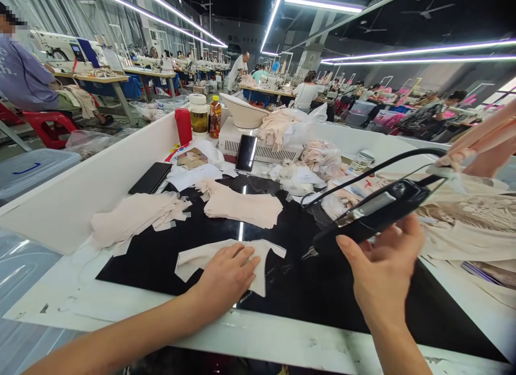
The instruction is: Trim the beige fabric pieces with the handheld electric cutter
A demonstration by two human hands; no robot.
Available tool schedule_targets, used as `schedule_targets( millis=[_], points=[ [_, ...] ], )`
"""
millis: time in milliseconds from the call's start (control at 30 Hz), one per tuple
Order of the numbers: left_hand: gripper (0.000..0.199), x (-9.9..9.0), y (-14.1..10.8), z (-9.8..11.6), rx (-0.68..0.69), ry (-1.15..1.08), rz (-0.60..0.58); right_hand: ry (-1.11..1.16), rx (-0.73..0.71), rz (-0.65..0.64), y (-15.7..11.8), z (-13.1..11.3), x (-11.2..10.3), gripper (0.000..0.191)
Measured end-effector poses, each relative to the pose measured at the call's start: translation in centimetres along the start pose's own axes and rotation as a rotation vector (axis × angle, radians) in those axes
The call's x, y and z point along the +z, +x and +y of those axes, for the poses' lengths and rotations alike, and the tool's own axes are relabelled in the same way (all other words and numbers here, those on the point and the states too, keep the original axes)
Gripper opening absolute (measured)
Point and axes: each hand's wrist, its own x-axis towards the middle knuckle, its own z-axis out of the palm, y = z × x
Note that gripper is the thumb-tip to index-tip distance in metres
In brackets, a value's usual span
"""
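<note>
My left hand [229, 273] lies flat, fingers stretched out, on a pale beige cut fabric piece [258, 254] at the near middle of the black board [306, 294]. My right hand [382, 262] is closed around a black pen-like power tool [374, 208] with a pointed metal tip and a cable. The tool slants down to the left. Its tip is to the right of the fabric piece and looks apart from it. Beyond my left hand is a stack of beige fabric pieces [242, 205]; another fabric stack [137, 216] lies at the left.
A phone [246, 153] leans upright at the back, near a white scale [244, 111], a red cup [183, 126], a jar [198, 114] and a bottle [215, 118]. Bagged fabric [320, 157] and beige fabric heaps [471, 219] crowd the right. White panels [100, 176] wall the table.
</note>
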Motion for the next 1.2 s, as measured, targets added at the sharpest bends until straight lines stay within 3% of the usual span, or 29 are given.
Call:
schedule_targets(
  millis=[67, 200, 367, 500, 700, 933, 1200],
  points=[
    [0.030, 0.0, -0.1, -0.1, 0.019, 0.021, 0.026, 0.052, 0.054, -0.063, 0.9, -0.3, 1.1, 0.078],
    [0.018, -1.0, -0.1, -0.5, 0.156, -0.010, 0.092, 0.122, 0.046, -0.051, 1.0, -0.9, 3.0, 0.055],
    [0.005, -1.9, 0.0, -0.6, 0.241, -0.270, -0.011, 0.218, 0.039, -0.047, -1.6, -1.8, 4.0, 0.056],
    [0.008, -1.2, 0.2, -0.6, 0.300, -0.338, -0.096, 0.396, 0.049, -0.156, -4.5, -2.4, 4.0, 0.050],
    [0.009, -0.1, 0.4, -0.6, 0.357, -0.313, -0.066, 0.567, 0.045, -0.263, -6.9, -2.9, 4.1, 0.041],
    [0.020, -0.6, 0.5, -0.5, 0.314, -0.389, -0.026, 0.581, 0.056, -0.250, -7.4, -3.0, 4.6, 0.039],
    [0.014, -1.2, 0.6, -0.6, 0.263, -0.487, -0.053, 0.572, 0.050, -0.257, -7.7, -2.7, 4.5, 0.039]
  ],
)
